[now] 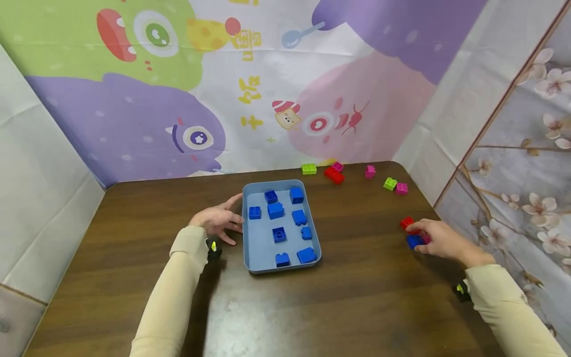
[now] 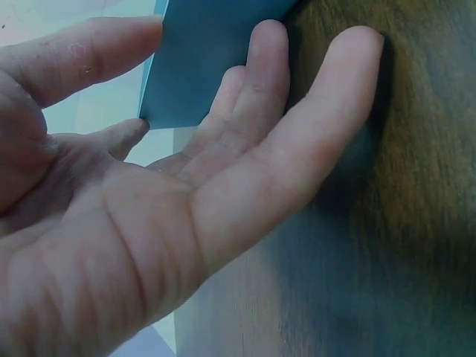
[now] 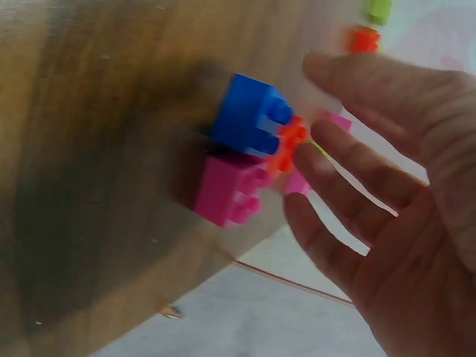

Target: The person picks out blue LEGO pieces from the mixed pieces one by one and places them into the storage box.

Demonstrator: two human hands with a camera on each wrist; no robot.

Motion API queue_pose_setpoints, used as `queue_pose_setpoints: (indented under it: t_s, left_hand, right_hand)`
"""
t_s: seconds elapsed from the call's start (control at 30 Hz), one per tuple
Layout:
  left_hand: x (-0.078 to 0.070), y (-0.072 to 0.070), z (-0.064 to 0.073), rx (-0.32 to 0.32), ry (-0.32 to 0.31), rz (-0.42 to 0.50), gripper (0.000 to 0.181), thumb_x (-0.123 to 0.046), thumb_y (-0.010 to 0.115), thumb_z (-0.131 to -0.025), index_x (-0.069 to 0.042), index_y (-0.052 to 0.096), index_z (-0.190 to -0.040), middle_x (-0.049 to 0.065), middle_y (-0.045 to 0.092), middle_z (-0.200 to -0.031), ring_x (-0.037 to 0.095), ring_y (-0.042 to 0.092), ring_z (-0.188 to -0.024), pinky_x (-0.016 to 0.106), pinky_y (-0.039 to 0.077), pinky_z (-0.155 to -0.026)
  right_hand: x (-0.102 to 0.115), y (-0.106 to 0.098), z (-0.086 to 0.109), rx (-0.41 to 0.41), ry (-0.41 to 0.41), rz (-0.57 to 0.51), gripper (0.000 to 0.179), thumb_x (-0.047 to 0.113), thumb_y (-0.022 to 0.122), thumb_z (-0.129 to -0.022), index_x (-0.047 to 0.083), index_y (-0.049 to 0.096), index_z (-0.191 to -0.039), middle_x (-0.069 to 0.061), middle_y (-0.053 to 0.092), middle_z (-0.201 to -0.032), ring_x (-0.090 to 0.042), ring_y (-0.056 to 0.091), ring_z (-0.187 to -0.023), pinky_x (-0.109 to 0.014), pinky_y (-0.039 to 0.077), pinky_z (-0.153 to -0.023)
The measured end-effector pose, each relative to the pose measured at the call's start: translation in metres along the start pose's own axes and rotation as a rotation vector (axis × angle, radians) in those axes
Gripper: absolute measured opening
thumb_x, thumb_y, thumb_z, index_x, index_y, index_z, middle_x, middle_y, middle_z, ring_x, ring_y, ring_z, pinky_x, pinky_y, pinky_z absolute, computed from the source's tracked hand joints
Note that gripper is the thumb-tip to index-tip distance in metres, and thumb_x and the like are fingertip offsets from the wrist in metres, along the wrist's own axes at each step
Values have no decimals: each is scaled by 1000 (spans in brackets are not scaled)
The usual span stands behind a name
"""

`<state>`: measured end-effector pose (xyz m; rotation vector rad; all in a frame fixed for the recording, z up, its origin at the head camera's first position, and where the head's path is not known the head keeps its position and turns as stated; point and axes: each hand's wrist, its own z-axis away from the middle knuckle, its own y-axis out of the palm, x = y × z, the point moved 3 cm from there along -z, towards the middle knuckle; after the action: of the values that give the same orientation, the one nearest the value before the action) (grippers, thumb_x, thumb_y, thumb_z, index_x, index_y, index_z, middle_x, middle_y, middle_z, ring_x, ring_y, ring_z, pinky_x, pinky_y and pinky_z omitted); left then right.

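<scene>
My left hand [image 1: 217, 219] rests beside the grey-blue tray [image 1: 256, 248], its fingers loosely spread along the left wall. In the left wrist view the thumb and fingers reach toward the tray's side [image 2: 212, 63] without curling round it. Several blue toy bricks [image 1: 275, 210] lie scattered inside the tray. On the right, my right hand [image 1: 441, 240] hovers over a small group: a blue brick [image 3: 242, 111], a pink brick [image 3: 222, 190] and a red brick [image 1: 406, 222]. The right wrist view shows its fingers [image 3: 349, 175] spread and apart from the blue brick, nothing held.
Along the back right of the brown table [image 1: 357, 297] lie a green brick [image 1: 309, 169], a red brick [image 1: 334, 175], a pink brick [image 1: 370, 171] and several others. A patterned cloth [image 1: 267, 74] hangs behind the table, and a flowered wall covering [image 1: 535, 208] borders its right side.
</scene>
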<state>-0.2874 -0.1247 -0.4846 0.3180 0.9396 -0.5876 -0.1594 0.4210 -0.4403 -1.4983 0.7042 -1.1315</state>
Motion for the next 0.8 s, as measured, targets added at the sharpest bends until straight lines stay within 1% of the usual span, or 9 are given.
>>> queue_pose_setpoints:
  t_s: [0.13, 0.27, 0.4, 0.47, 0.53, 0.6, 0.73, 0.8]
  left_hand:
    - [-1, 3, -1, -1, -5, 0, 95, -3, 53, -101, -42, -8, -163, 26, 22, -161, 50, 44, -138, 62, 58, -82]
    - [-1, 5, -2, -1, -17, -4, 96, -2, 54, -101, -42, -8, -163, 27, 25, -159, 48, 45, -137, 63, 58, -82]
    - [-2, 5, -1, -16, -18, -6, 96, -3, 54, -100, -42, -6, -163, 27, 26, -159, 49, 45, -137, 62, 58, -81]
    - [-2, 5, -1, -27, -19, -3, 96, -3, 55, -99, -42, -5, -163, 27, 26, -159, 49, 45, -137, 61, 59, -80]
    - [-2, 5, 1, -35, -23, -3, 96, -3, 56, -99, -43, -4, -163, 26, 27, -159, 49, 46, -137, 61, 59, -79]
    - [-2, 4, 2, -40, -25, -3, 97, -2, 56, -99, -42, -4, -163, 26, 27, -159, 49, 47, -136, 61, 59, -79]
    - [-1, 1, 4, -47, -29, 4, 97, -1, 56, -98, -43, -3, -163, 26, 29, -158, 48, 48, -135, 61, 59, -79]
    - [-1, 0, 5, -48, -31, 8, 96, -1, 55, -98, -43, -3, -163, 26, 30, -157, 48, 48, -135, 61, 59, -79]
  right_hand:
    - [-6, 12, 4, -38, -36, 15, 47, 2, 91, -65, -2, 68, -105, -16, 70, -98, -29, 68, -84, -52, 57, -78]
    - [-12, 22, 3, -40, -9, 52, 41, -5, 89, -61, 1, 68, -96, -10, 69, -89, -27, 65, -80, -51, 56, -76]
    - [-16, 23, -2, -28, 11, 101, 34, -8, 85, -60, 2, 69, -89, -8, 67, -84, -28, 63, -77, -50, 55, -73]
    - [-15, 21, -8, -18, 13, 105, 32, -5, 85, -63, 3, 70, -89, -8, 68, -85, -28, 64, -78, -50, 55, -73]
    - [-9, 18, -17, -8, 9, 99, 29, -2, 85, -67, 4, 71, -91, -8, 68, -88, -28, 64, -81, -50, 55, -75]
    - [2, 14, -30, 1, 8, 93, 27, 3, 84, -71, 5, 72, -95, -8, 68, -93, -29, 64, -85, -51, 55, -78]
    - [34, 3, -65, -3, -6, 102, 28, 5, 81, -77, 4, 71, -104, -10, 66, -102, -30, 65, -92, -53, 55, -83]
    - [52, 0, -84, -14, -34, 105, 28, 6, 80, -80, 4, 71, -106, -11, 64, -105, -30, 65, -94, -53, 56, -85]
